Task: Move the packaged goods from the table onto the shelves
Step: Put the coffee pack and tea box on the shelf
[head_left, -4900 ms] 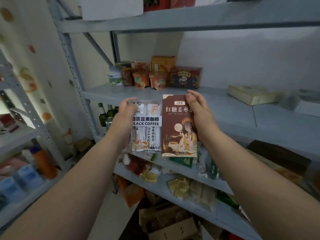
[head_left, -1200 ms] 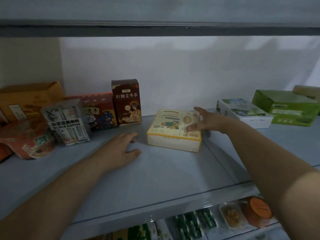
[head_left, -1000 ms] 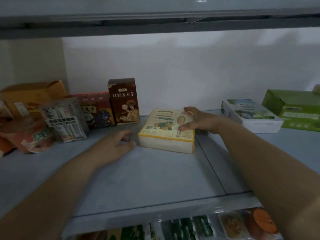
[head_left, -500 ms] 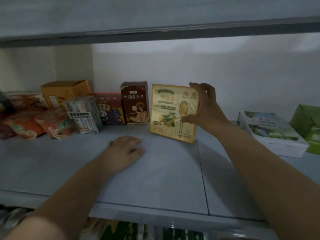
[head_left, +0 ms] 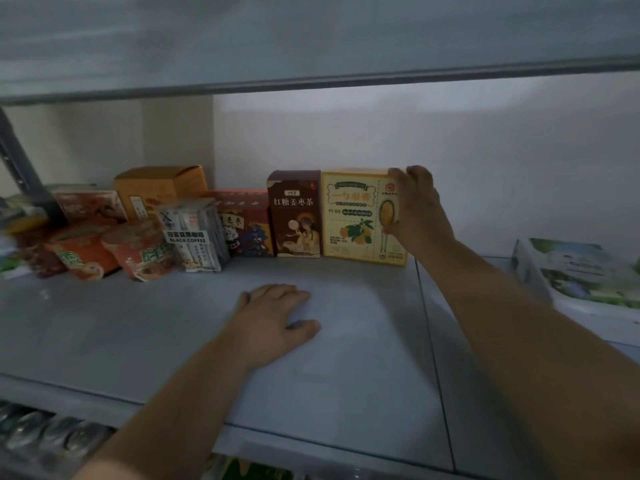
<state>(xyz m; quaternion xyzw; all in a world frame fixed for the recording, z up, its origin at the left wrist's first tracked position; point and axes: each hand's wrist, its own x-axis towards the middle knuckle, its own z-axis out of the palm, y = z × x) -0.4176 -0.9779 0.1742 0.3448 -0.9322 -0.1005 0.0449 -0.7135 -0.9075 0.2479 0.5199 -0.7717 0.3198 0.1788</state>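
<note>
Here the right hand (head_left: 419,209) grips the yellow box (head_left: 356,216) at its upper right corner, fingers curled over the top edge and the thumb pressed on the printed front. The box stands upright at the back of the grey shelf (head_left: 156,323), its left side against the brown tea box (head_left: 294,216). Left of that stand a red box (head_left: 244,223), a black coffee pack (head_left: 194,237), orange noodle cups (head_left: 138,251) and an orange carton (head_left: 159,188). The left hand (head_left: 273,320) lies palm down on the bare shelf, fingers loose, holding nothing. A white and green box (head_left: 581,275) lies flat far right.
</note>
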